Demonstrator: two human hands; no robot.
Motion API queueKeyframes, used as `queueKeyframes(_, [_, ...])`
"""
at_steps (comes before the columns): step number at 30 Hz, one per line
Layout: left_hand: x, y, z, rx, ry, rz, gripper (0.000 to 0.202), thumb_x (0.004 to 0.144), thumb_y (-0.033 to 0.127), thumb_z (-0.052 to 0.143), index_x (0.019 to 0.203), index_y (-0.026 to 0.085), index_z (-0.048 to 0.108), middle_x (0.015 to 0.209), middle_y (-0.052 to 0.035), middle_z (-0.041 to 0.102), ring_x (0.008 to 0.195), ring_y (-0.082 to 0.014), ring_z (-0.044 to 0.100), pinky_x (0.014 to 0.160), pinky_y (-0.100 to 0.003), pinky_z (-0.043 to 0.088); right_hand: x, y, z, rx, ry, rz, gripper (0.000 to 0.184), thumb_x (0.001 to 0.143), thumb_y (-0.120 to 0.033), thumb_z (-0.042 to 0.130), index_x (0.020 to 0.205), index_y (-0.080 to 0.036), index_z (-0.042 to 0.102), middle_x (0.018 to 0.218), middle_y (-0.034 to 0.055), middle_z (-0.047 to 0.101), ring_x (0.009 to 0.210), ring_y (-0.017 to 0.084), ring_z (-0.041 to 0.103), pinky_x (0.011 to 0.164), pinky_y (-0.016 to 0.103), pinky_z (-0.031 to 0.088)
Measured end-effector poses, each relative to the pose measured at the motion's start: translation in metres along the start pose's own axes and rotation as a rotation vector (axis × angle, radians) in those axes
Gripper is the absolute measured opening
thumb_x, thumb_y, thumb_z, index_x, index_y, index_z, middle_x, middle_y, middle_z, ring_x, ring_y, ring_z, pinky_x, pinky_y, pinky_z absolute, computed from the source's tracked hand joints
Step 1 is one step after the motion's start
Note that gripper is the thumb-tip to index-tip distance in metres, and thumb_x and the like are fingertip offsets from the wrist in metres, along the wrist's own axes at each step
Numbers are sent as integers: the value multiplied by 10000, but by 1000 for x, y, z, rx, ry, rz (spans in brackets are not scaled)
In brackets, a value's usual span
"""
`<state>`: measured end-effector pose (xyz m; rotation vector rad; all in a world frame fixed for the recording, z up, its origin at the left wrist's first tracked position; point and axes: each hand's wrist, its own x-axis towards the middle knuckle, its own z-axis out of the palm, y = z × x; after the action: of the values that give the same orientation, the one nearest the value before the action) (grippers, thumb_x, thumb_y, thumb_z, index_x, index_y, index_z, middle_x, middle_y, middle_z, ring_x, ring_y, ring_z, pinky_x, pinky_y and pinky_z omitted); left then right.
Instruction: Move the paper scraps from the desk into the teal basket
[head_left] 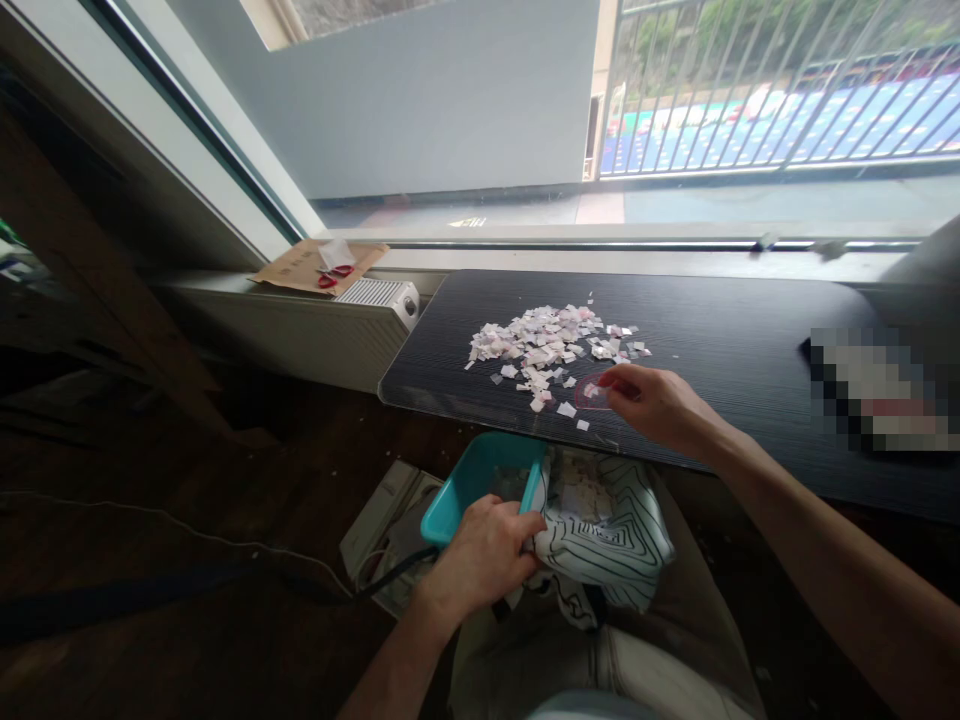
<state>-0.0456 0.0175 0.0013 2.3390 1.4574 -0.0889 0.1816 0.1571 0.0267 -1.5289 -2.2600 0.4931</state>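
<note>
My right hand (646,400) is at the near side of the dark tabletop, its fingers pinched on a clear, pink-edged piece of plastic (591,394). Just beyond it lies a loose heap of small cut paper scraps (541,338), white and pinkish. Below the table edge, my left hand (487,550) is closed at the near corner of a teal plastic bin (450,505). Its fingertips grip the edge of a white bag with black line patterns (611,560). The bag's open mouth shows pale scraps inside. What the left fingers' undersides touch is hidden.
The dark table (720,330) stands against a window sill. A blurred-out object (877,390) lies on its right. Left of it, red-handled scissors (335,275) rest on brown cardboard (292,265) above a white radiator (379,292). A cable (187,520) crosses the floor.
</note>
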Motion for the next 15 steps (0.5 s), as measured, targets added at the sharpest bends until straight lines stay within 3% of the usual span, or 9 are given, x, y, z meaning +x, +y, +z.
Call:
queueKeyframes(6, [-2,0,0,-9,20,-1,78,782,217,572,840,226,624,718,2,614,723,-187,574,722,-286,370,-3,-6,-7,-93,-103,9,202,772,-289,462,853,-236,640,626,-8,618,546,127,512,515,232,319])
queueKeyframes(12, [-3,-1,1,-7,10,-13,67,781,216,574,828,226,620,714,0,613,719,-186,574,714,-286,367,-5,-3,-8,-60,-24,15,194,784,-304,467,855,-241,637,627,-15,610,556,123,504,518,227,325])
queueKeyframes(15, [-2,0,0,-1,13,4,75,782,217,570,836,227,620,718,1,615,718,-186,574,714,-288,366,-5,-7,-2,-19,-59,-12,208,789,-290,463,880,-229,639,645,-8,615,559,120,507,526,228,333])
